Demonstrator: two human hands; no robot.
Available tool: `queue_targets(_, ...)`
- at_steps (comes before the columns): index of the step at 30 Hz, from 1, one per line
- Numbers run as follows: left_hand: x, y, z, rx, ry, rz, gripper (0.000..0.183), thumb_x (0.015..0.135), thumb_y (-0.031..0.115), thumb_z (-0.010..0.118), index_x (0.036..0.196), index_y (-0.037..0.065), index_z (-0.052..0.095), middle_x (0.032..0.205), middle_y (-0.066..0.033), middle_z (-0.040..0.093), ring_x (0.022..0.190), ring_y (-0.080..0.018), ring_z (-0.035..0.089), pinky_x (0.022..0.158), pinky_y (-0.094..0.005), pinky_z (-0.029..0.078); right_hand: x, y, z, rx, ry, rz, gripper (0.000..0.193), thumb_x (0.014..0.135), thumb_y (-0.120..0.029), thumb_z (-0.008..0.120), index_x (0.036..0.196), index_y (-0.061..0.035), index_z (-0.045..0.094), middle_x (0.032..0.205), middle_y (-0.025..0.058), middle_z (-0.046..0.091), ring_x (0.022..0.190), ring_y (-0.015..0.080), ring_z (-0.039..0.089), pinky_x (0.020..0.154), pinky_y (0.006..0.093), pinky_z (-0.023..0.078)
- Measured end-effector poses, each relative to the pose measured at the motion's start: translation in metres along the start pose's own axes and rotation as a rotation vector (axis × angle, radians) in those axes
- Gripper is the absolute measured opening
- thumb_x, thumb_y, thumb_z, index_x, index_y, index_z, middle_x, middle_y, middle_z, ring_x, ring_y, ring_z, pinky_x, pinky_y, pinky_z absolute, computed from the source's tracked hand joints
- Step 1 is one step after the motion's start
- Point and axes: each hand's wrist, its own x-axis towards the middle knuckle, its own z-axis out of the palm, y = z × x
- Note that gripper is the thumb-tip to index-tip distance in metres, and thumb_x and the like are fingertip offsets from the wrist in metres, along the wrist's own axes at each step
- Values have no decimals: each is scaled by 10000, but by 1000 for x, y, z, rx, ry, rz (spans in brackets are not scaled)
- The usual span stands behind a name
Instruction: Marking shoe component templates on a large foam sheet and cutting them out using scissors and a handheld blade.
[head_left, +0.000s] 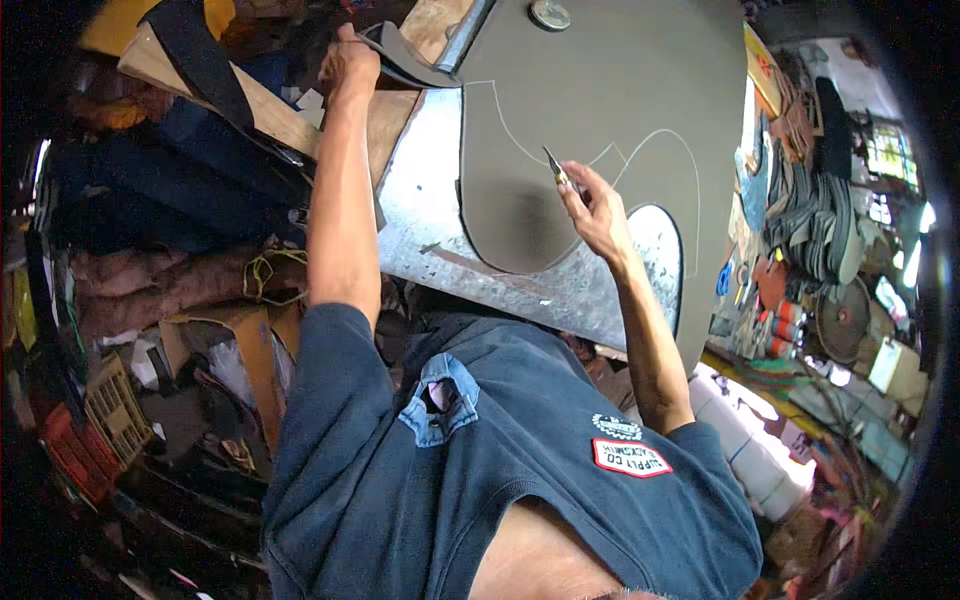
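A large dark grey sheet [600, 85] lies over a worn metal-topped work table [425, 185]. Thin pale curved lines are drawn on it, and its near edge has rounded cut-outs. My right hand [602, 215] is closed around a slim knife [557, 170] with a pointed tip, held just over the sheet beside a drawn line. Stretched far to the left, my left hand [350, 65] grips a curled offcut [402, 55] of similar grey material. Part of its fingers is hidden behind the wrist and the piece.
On the sheet's far part rests a round metal object [549, 14]. A wooden board [270, 110] with a dark strip over it stands at the left. A cardboard box [235, 335] sits low left. Stacked grey cut pieces [815, 225] hang at the right, near a white wrapped bundle [745, 440].
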Motion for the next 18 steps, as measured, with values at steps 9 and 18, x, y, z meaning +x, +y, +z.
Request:
queue_targets(9, -124, 65, 26, -76, -91, 752, 305, 793, 186, 653, 1092, 122, 650, 1434, -178, 396, 1377, -412, 261, 1081, -558, 263, 154, 37, -8, -332, -251, -449, 289, 895, -169, 591, 1173, -98, 622, 1037, 127, 654, 925, 339, 627, 788, 416, 510)
queue_targets(18, -112, 47, 77, -8, -159, 538, 337, 786, 272, 644, 1107, 170, 637, 1463, -159, 378, 1397, -395, 244, 1105, -553, 211, 231, 40, 25, -386, -425, -727, 253, 900, -244, 593, 1111, -137, 679, 1007, 74, 684, 920, 307, 638, 790, 399, 516)
